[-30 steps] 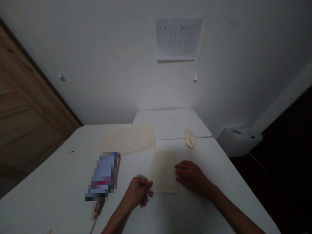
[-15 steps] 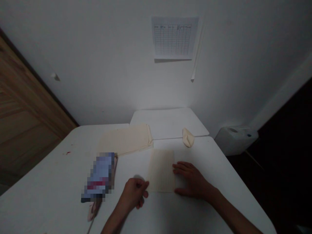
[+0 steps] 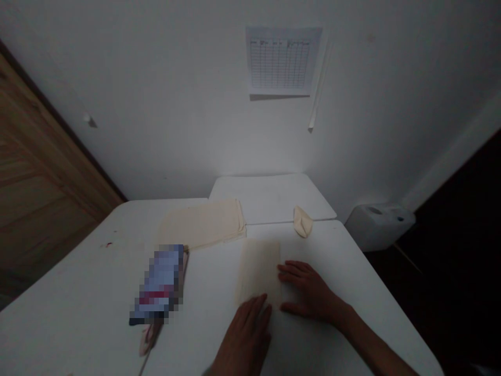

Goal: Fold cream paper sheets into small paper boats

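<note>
A cream-coloured rectangular sheet, thin like cloth or paper [image 3: 260, 266], lies flat on the white table in front of me. My left hand [image 3: 250, 326] rests over its near edge with the fingers stretched out, hiding the near left corner. Along the sheet's right edge lies my right hand [image 3: 307, 287], open, its fingertips touching the border and the thumb apart near the lower right corner. Neither hand grips anything. Beyond the sheet, to the right, sits a small folded cream piece [image 3: 302, 222].
A stack of larger cream sheets [image 3: 203, 223] lies at the back left of the table [image 3: 90, 282]. Nearer stands a phone-like blurred item [image 3: 160, 282] on a pinkish object. A printed chart [image 3: 279, 61] hangs on the wall. A white plastic container [image 3: 379, 225] is beyond the table's right edge.
My left hand has moved right from the sheet's lower left corner onto its near edge, its curled fingers now stretched out. My right hand has stayed in place.
</note>
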`<action>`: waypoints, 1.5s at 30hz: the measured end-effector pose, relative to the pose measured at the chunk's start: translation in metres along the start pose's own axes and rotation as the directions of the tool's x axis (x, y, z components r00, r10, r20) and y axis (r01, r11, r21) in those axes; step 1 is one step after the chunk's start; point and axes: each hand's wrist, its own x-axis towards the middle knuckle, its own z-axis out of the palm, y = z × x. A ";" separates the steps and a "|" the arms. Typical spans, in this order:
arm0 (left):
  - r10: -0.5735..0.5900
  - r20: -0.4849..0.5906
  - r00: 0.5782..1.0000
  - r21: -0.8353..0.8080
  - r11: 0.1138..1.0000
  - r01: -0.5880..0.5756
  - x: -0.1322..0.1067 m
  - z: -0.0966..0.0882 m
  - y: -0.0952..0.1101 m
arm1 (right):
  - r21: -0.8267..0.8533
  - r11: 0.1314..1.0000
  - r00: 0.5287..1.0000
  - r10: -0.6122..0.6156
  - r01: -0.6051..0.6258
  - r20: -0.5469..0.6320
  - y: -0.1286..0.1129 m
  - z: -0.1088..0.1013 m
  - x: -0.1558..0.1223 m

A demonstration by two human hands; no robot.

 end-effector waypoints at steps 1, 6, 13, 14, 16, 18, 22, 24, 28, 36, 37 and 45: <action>0.010 0.034 0.999 0.010 1.000 -0.010 0.003 0.001 0.002 | -0.008 1.000 1.000 -0.007 0.007 0.002 0.000 0.000 -0.001; -0.008 0.122 0.992 0.095 0.995 -0.004 0.015 0.003 0.009 | -0.071 0.997 0.999 -0.039 0.041 0.028 0.000 -0.001 -0.001; 0.002 0.116 0.993 0.197 0.980 -0.025 0.012 0.015 0.009 | -0.104 0.992 0.997 -0.080 0.078 -0.017 0.000 0.000 -0.003; 0.010 0.103 0.995 0.207 0.978 -0.031 0.012 0.016 0.008 | -0.106 0.991 0.996 -0.084 0.081 -0.024 0.000 0.001 -0.004; 0.021 0.080 0.997 0.227 0.973 -0.039 0.012 0.017 0.007 | -0.107 0.991 0.996 -0.087 0.084 -0.028 -0.002 0.003 -0.007; 0.033 0.059 0.998 0.248 0.968 -0.047 0.013 0.017 0.006 | -0.106 0.991 0.997 -0.080 0.077 -0.022 -0.005 0.004 -0.010; 0.080 -0.003 0.997 0.292 0.953 -0.076 0.013 0.019 0.005 | -0.145 0.989 1.000 0.003 -0.005 -0.015 -0.010 0.006 -0.010; 0.101 -0.034 0.994 0.310 0.947 -0.086 0.013 0.021 0.004 | -0.186 0.981 0.998 0.057 -0.060 -0.021 -0.010 0.006 -0.006; 0.122 -0.081 0.989 0.339 0.937 -0.088 0.010 0.026 0.003 | -0.266 0.954 0.990 0.135 -0.139 -0.031 -0.002 0.005 0.009; 0.149 -0.149 0.978 0.372 0.924 -0.084 0.005 0.037 0.002 | -0.361 0.894 0.963 0.266 -0.264 -0.045 0.021 0.000 0.050; 0.149 -0.149 0.978 0.367 0.926 -0.085 0.005 0.038 0.002 | -0.364 0.889 0.960 0.276 -0.276 -0.053 0.022 -0.001 0.053; 0.067 -0.173 0.983 0.186 0.982 -0.034 0.003 0.040 -0.002 | -0.364 0.879 0.950 0.302 -0.309 -0.077 0.025 0.000 0.067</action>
